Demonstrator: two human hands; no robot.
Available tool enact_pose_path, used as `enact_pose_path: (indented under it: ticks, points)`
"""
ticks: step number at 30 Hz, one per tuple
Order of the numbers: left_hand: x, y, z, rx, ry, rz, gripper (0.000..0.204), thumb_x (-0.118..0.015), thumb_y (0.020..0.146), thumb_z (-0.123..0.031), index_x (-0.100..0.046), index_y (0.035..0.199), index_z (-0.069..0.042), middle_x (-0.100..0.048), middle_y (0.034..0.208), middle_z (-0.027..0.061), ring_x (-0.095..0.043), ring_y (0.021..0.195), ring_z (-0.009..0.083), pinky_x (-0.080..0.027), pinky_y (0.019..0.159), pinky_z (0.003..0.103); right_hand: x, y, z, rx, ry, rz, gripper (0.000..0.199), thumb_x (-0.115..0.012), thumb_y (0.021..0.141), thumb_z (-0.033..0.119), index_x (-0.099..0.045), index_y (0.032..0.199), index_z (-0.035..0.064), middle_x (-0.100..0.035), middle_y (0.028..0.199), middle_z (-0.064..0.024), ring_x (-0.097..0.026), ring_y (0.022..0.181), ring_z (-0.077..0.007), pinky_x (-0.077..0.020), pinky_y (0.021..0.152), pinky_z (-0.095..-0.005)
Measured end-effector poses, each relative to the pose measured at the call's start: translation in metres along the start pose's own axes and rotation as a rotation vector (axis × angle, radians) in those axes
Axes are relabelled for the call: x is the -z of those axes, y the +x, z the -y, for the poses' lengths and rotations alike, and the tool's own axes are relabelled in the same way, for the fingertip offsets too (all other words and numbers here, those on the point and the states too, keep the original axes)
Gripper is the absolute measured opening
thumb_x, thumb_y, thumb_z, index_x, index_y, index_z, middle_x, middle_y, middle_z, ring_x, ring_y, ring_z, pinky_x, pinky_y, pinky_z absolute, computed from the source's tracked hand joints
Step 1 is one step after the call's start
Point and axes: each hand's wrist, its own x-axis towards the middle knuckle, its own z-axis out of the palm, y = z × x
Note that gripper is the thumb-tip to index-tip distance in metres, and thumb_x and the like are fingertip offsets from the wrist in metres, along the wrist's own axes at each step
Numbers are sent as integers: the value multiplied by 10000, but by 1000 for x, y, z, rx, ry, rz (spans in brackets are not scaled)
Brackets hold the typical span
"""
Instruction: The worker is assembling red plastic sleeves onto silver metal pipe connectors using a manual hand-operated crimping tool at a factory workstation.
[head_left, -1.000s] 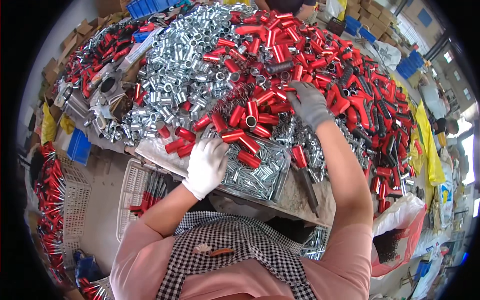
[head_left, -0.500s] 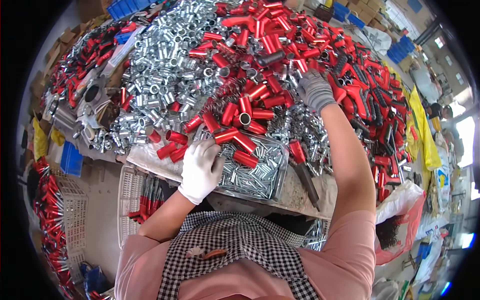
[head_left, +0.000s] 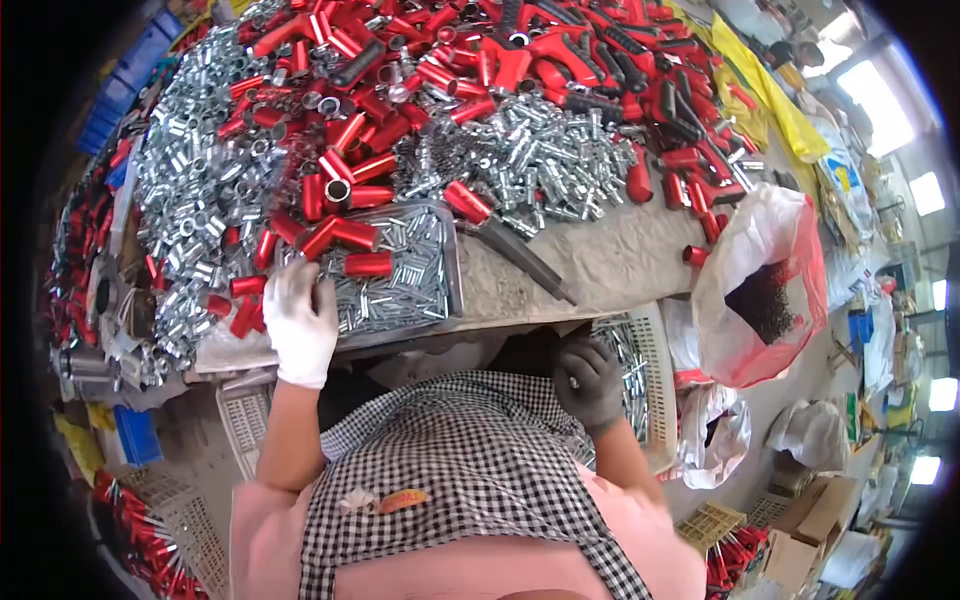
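My left hand [head_left: 303, 325], in a white glove, rests at the left end of a clear tray [head_left: 456, 275] of small metal pins [head_left: 405, 285]. Its fingers are curled close to several red tubes [head_left: 368, 264]; what they hold, if anything, is hidden. My right hand [head_left: 590, 385], in a dark grey glove, is low in front of my apron, below the table edge. Its fingers are closed, and a small shiny bit of a metal part [head_left: 573, 382] shows at them. Beside it stands a pale plastic crate [head_left: 657, 390] with metal rods [head_left: 632, 365].
A dark flat bar [head_left: 525, 262] lies on the table cloth [head_left: 620, 255] right of the tray. Behind are heaps of silver sleeves [head_left: 190, 200], silver fittings [head_left: 540, 155] and red-and-black handles [head_left: 570, 55]. A white-and-red sack [head_left: 735, 330] with dark contents stands at right.
My right hand has come back from the far heap to below the table edge, fingers closed. My left hand stays by the tray. The view has swung right.
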Motion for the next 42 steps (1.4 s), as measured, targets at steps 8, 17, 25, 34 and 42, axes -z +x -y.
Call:
enact_pose_path:
  ticks: [8, 17, 25, 34, 42]
  points:
    - [4, -2, -21, -65, 91, -11, 145, -665, 795, -46, -624, 932, -24, -646, 959, 152, -599, 891, 361, -466, 822, 452, -37, -223, -119, -1122, 1, 45, 426, -743, 816, 251, -654, 1161, 18, -681, 1127, -172, -654, 1010, -320, -491, 914, -388]
    - [-27, -19, -8, -6, 86, 72, 146, -665, 867, -125, -667, 922, 10, -673, 942, 188, -625, 885, 374, -480, 845, 455, -10, -651, -265, -1612, -58, 584, 917, -562, 839, 673, -314, 1533, 127, -227, 1603, -193, -203, 1479, -366, -218, 1190, -437]
    - [-2, -6, 3, -103, 344, 140, 239, -619, 918, -199, -695, 1041, -8, -693, 1001, 167, -651, 947, 343, -507, 879, 409, -82, -381, -165, -1799, -290, 588, 1303, -682, 647, 758, -193, 1506, -90, -248, 1573, -257, -226, 1478, -340, -206, 1205, -343]
    - [-10, -15, 17, -53, 348, 197, 256, -598, 937, -216, -710, 1033, -8, -695, 1050, 167, -662, 964, 328, -507, 888, 400, -25, -384, -255, -1887, -600, 324, 1364, -664, 627, 798, -52, 1558, 11, -97, 1621, -223, -96, 1509, -347, -132, 1219, -432]
    - [-6, -13, 25, -58, 350, 236, 235, -561, 960, -184, -694, 994, 7, -700, 961, 146, -666, 864, 309, -511, 820, 397, 7, -397, -276, -1726, -409, 663, 1372, -893, 480, 576, -177, 1562, 127, -152, 1607, -222, -159, 1488, -383, -207, 1211, -452]
